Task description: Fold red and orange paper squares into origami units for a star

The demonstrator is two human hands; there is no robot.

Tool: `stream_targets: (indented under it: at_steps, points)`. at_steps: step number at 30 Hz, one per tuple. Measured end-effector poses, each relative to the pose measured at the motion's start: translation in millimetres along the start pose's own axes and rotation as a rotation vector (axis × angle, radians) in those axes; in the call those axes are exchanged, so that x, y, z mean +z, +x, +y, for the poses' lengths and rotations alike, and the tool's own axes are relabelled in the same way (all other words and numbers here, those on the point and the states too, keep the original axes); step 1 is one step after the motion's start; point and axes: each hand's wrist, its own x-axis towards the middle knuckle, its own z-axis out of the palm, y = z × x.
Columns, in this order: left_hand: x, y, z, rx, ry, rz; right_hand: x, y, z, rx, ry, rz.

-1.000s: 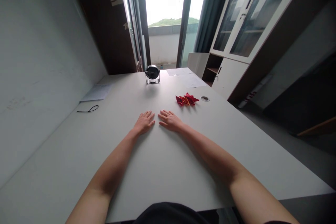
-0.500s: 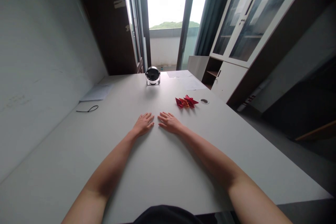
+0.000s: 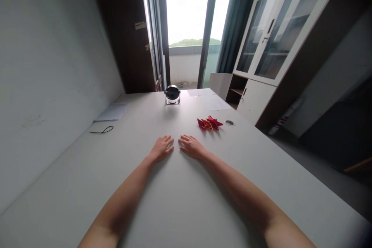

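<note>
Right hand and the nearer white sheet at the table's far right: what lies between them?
The red and orange folded pieces lie between the right hand and the nearer white sheet, on the tabletop, in the head view.

No legible text, labels, numbers or signs

This is looking like an office: papers (image 3: 111,112) are lying on the desk (image 3: 162,201), a glass-fronted cabinet (image 3: 270,60) standing right of it, a window (image 3: 187,11) glowing beyond.
</note>
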Motion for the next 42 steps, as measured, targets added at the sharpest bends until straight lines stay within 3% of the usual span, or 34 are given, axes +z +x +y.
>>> stream_targets:
  at_steps: [42]
  points:
    - [5.0, 1.4, -4.6, 0.018, -0.044, 0.037, 3.2, 0.1, 3.7, -0.011, 0.027, 0.022]
